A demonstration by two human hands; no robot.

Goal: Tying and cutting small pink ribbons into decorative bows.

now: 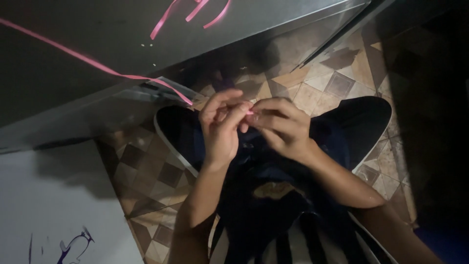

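Here, both hands are meeting over the lap. The left hand and right hand fingers are pinching a pink ribbon trailing across the desk.

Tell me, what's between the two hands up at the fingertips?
A short stretch of pink ribbon spans between the left hand and right hand, pinched by both, seen from the head view.

A ribbon runs from the table to both hands' fingers.

ribbon end hidden between hands
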